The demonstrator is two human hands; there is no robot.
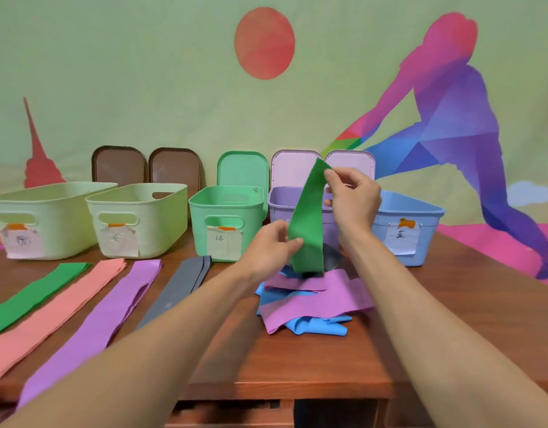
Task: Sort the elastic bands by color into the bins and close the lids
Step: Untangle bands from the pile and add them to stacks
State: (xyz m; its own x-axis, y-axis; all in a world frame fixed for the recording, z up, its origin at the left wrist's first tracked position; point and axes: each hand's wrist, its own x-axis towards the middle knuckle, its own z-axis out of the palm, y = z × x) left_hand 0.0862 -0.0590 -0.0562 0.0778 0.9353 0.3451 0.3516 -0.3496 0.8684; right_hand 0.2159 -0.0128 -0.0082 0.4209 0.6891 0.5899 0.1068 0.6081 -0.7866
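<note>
Both hands hold a green band (pixel 308 220) upright over the mixed pile (pixel 309 301) of purple and blue bands on the table (pixel 420 319), just in front of the purple bin (pixel 285 205). The right hand (pixel 351 199) pinches the band's top end between thumb and forefinger, wrist raised, forearm reaching in from the lower right. The left hand (pixel 274 245) grips the band's left edge lower down, fingers closed on it, forearm coming in from the lower left. The band's bottom end seems to touch the pile. To do this step well, I would lift the band fully clear so it drags nothing along, smooth it flat between the hands, then lay it on the green stack (pixel 35 295) at far left or drop it in the green bin (pixel 226 220), whose lid (pixel 243 168) stands open behind it. Keeping the band taut should stop it folding or twisting.
</note>
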